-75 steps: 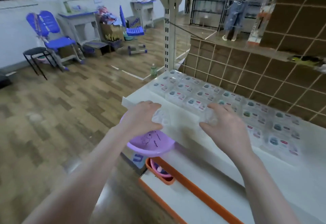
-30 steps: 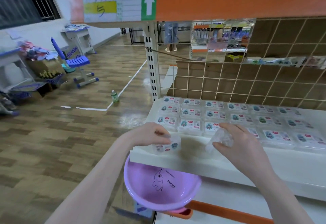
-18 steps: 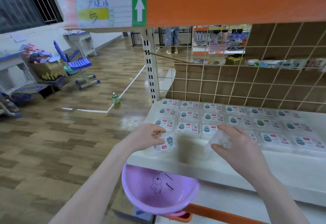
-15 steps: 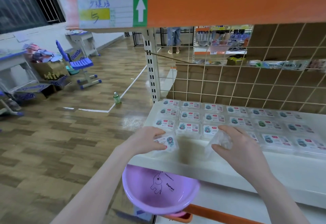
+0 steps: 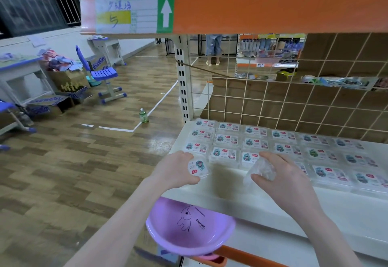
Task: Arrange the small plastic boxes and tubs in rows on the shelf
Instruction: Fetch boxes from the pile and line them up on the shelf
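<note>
Now L hand [image 5: 176,170] grips box [image 5: 198,168] at shelf [image 5: 336,210] front.

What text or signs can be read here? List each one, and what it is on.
"Elephant": purple basin, beside an elephant drawing.
"5", handwritten: shelf label; the writing above is illegible.
White up arrow: green sign.
Cardboard carton: blue brand, too blurred.
Plastic boxes: labels too small.

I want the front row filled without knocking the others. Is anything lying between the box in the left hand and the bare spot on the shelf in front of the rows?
Nothing visible does. The left hand holds the labelled box right at the bare strip of shelf, just before the front row of boxes. The right hand holds a clear box beside that gap, not in it.
</note>
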Tool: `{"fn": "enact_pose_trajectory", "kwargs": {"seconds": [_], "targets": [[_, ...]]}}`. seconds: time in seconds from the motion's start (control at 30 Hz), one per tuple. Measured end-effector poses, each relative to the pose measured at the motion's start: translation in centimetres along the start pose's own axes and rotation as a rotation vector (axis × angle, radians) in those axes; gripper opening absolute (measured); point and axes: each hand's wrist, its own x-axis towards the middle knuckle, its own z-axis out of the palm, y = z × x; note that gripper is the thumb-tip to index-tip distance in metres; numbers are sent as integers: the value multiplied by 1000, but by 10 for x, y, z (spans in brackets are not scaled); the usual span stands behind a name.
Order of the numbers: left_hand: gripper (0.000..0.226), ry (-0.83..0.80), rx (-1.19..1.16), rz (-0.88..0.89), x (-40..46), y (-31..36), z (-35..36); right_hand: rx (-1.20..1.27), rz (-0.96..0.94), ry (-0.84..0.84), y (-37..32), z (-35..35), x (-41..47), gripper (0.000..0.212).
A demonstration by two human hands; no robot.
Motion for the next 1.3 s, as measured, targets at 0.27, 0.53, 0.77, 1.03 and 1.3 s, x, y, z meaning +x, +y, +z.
{"fn": "enact_pose_trajectory", "kwargs": {"seconds": [0.27,0.53,0.77,1.03,1.3], "targets": [[40,56,46,-197,-17,8,-7,-12,-16,-18,5,0,4,52],[44,35,-9,-296,-31,17,4,24,-74,-63,6,3,10,52],[84,-166,-293,110,-29,-18,-21,35,-95,-106,6,4,10,52],[96,-470,64,320,3,-26,-32,5,-102,-125,8,0,11,52],[86,-462,68,306,9,-24,-25,-31,-91,-95,11,-3,10,53]]}}
